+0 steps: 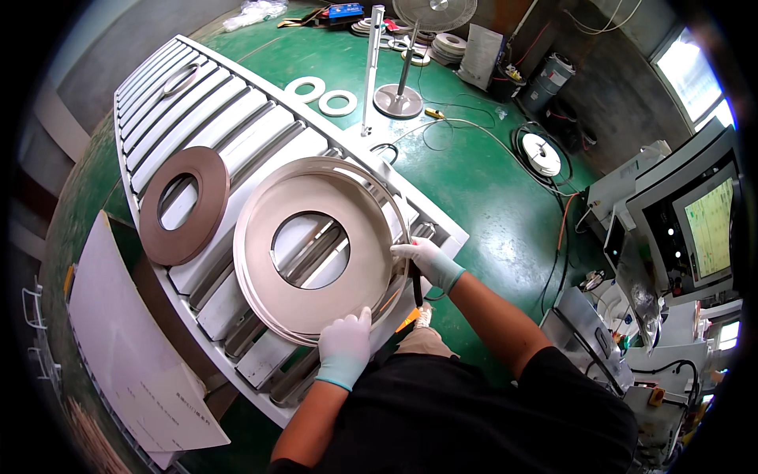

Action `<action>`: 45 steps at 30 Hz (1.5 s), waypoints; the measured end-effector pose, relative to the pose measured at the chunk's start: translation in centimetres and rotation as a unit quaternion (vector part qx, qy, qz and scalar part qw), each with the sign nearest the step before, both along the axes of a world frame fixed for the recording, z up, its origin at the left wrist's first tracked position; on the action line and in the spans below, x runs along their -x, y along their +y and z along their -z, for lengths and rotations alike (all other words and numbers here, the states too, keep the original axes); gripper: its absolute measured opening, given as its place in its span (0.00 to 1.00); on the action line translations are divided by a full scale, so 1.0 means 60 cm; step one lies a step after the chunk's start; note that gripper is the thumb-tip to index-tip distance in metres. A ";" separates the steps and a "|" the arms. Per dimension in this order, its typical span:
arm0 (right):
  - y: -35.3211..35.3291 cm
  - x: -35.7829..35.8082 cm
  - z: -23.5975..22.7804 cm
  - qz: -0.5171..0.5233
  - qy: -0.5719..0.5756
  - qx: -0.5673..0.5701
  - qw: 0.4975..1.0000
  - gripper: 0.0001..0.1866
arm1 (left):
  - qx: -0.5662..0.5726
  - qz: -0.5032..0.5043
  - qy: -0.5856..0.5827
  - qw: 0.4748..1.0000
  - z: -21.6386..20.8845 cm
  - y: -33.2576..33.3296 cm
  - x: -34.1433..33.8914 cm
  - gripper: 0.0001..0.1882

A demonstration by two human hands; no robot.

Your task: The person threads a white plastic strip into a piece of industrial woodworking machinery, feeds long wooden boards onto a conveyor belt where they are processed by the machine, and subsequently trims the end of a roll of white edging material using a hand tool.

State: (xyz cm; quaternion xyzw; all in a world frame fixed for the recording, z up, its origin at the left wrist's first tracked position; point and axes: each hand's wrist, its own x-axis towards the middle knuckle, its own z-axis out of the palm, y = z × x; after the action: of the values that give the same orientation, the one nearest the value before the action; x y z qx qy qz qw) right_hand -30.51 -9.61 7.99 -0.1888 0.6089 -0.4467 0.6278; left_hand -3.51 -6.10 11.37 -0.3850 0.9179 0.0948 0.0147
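A large beige roll of edge banding (257, 261) lies flat on the roller conveyor (213, 316), with a wide round hole in its middle. Its outer turns stand loose along the right side. My right hand (430, 263), in a white and mint glove, pinches the loose band at the roll's right edge. Just below those fingers hangs a dark narrow piece (417, 286) that I cannot make out. At the roll's near rim my left hand (345, 344), gloved alike, is closed on the band with its thumb up; its fingertips are partly hidden.
A brown roll (185, 205) lies left of the beige one, and a small ring (181, 80) sits at the conveyor's far end. White rings (338, 103), a standing fan (399, 101) and coiled cable (542, 154) are on the green floor. A machine with a screen (709, 229) stands right.
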 end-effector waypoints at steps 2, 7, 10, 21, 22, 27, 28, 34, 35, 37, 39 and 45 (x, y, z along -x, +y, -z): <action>-0.001 -0.012 -0.020 -0.036 -0.001 -0.009 0.999 0.13 | -0.006 -0.009 0.015 1.000 0.002 0.009 -0.010 0.17; -0.012 -0.051 -0.052 -0.130 0.090 0.031 0.987 0.22 | 0.002 0.003 0.074 0.997 0.009 0.013 -0.036 0.18; -0.026 -0.086 -0.031 -0.125 0.161 0.041 0.978 0.22 | 0.013 0.000 0.113 0.994 0.020 0.011 -0.050 0.17; -0.031 -0.155 -0.112 -0.061 0.190 0.121 0.972 0.15 | 0.074 -0.019 0.220 0.972 0.014 -0.021 -0.094 0.22; -0.025 -0.159 -0.131 -0.042 0.142 0.159 0.976 0.14 | 0.054 -0.026 0.203 0.977 0.011 -0.019 -0.096 0.21; 0.016 -0.140 -0.155 -0.011 0.021 0.209 0.978 0.21 | -0.053 -0.072 0.116 0.989 -0.010 -0.002 -0.089 0.19; 0.022 -0.134 -0.144 0.008 0.004 0.202 0.979 0.21 | -0.061 -0.070 0.123 0.988 -0.008 -0.002 -0.090 0.19; 0.075 -0.109 -0.063 0.115 -0.064 0.139 0.982 0.17 | -0.087 -0.071 0.044 0.993 -0.020 -0.014 -0.092 0.13; 0.078 -0.104 -0.037 0.122 -0.039 0.128 0.984 0.16 | -0.084 -0.062 0.034 0.994 -0.020 -0.018 -0.090 0.13; 0.073 -0.104 -0.009 0.122 -0.018 0.098 0.988 0.15 | -0.088 -0.047 0.007 0.995 -0.017 -0.020 -0.084 0.11; 0.071 -0.106 0.007 0.109 0.025 0.090 0.990 0.13 | -0.100 -0.032 -0.025 0.994 -0.013 -0.019 -0.080 0.09; 0.051 -0.095 0.012 0.010 0.132 0.062 0.989 0.15 | -0.013 0.022 -0.028 0.999 0.000 -0.030 -0.082 0.06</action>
State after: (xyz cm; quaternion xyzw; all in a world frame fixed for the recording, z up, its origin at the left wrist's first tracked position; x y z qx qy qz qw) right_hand -24.80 -6.56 7.26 -0.2782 0.6595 -0.4608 0.5248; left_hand 1.42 -7.89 11.38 -0.3667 0.9241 0.0959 0.0480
